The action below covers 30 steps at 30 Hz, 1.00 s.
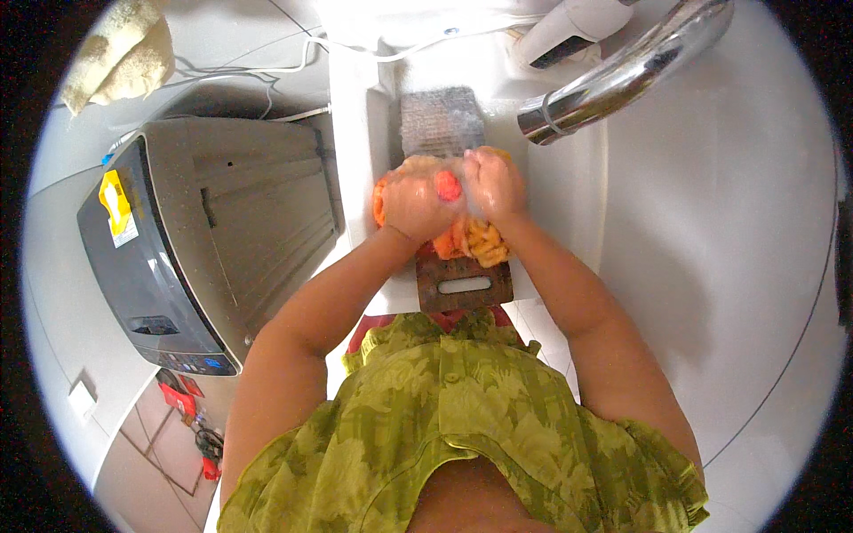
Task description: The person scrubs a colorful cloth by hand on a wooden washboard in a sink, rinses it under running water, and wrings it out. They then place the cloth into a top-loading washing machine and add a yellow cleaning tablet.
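A wet orange and yellow cloth is bunched between my two hands over a wooden washboard in a white sink. My left hand is a fist around the cloth, with a bright red-orange bit of it poking out by the thumb. My right hand grips another part of it, close beside the left. The washboard's ridged upper part shows beyond the hands. Its lower end, with a slotted handle, lies towards my body. The cloth hides the board's middle.
A curved chrome faucet reaches over the sink from the upper right. On the left stands a top-loading washing machine with a dark lid. White cables run along the back, and a cream towel hangs at the upper left.
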Motion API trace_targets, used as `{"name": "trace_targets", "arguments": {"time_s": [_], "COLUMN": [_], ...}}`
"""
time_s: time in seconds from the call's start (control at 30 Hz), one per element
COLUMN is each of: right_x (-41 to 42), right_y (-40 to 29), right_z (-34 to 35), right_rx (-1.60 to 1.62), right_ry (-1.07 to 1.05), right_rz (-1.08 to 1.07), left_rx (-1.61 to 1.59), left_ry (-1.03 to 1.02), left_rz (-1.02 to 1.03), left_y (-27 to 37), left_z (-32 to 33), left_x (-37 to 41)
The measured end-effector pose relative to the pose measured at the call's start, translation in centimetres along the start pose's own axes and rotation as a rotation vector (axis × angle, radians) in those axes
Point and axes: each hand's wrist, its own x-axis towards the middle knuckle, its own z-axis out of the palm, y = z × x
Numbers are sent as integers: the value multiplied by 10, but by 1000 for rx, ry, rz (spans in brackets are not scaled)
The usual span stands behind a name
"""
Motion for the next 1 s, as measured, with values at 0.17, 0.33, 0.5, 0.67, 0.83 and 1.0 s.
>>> {"name": "trace_targets", "arguments": {"time_s": [0.17,0.33,0.5,0.67,0.83,1.0], "right_x": [34,43,24,-72,-124,-88], "right_y": [6,9,31,-58,-65,-47], "right_z": [6,4,-17,-51,-33,-17], "right_rx": [-120,-244,510,137,97,-1], "right_ry": [-162,30,-247,281,299,285], "right_rz": [117,-17,211,-294,-222,-262], "left_rx": [-7,110,-3,-212,-123,-4], "left_ry": [29,-71,-30,331,334,364], "left_rz": [-178,-252,-71,283,238,242], "left_y": [-7,-4,-10,3,18,2], "left_z": [10,-5,-9,-20,-20,-7], "left_x": [23,31,-1,-60,-83,-57]}}
